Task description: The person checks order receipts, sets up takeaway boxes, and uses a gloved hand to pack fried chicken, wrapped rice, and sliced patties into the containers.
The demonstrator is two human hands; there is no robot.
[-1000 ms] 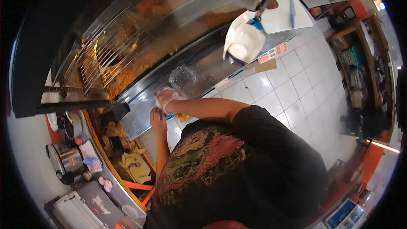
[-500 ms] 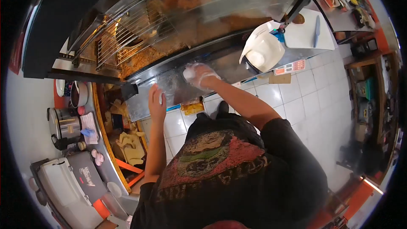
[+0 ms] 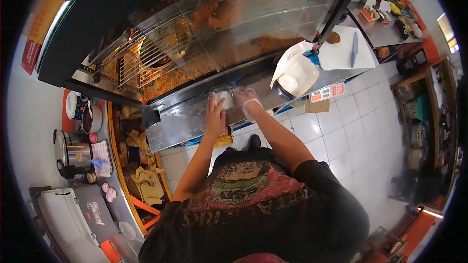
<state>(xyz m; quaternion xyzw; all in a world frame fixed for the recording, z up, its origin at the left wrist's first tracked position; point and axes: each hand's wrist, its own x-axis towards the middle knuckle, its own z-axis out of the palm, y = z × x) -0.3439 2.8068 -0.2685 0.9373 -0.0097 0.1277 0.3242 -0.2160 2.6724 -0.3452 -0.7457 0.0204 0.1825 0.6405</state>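
Observation:
A white rounded lump (image 3: 224, 99), with what looks like clear plastic around it, rests on the steel counter ledge (image 3: 183, 122) in front of the glass display case. The bare fingers of my left hand (image 3: 214, 117) curve around its left and lower sides. My right hand (image 3: 247, 101), in a clear plastic glove, is closed at the lump's right edge. What its fingertips pinch is too blurred to name. To the right, an open white foam box (image 3: 304, 75) holds a white mound (image 3: 287, 84).
Fried crumbs and a wire rack (image 3: 153, 61) sit inside the display case (image 3: 234, 24). A cutting board (image 3: 341, 51) with a blue knife (image 3: 354, 51) lies at the right. Left stand a steel pot (image 3: 75, 153) and shelves; white tiles (image 3: 317, 122) cover the floor.
My left hand has moved right, from beside the ledge to the white lump. My right hand has shifted from over the lump to its right side. The camera view has tilted slightly.

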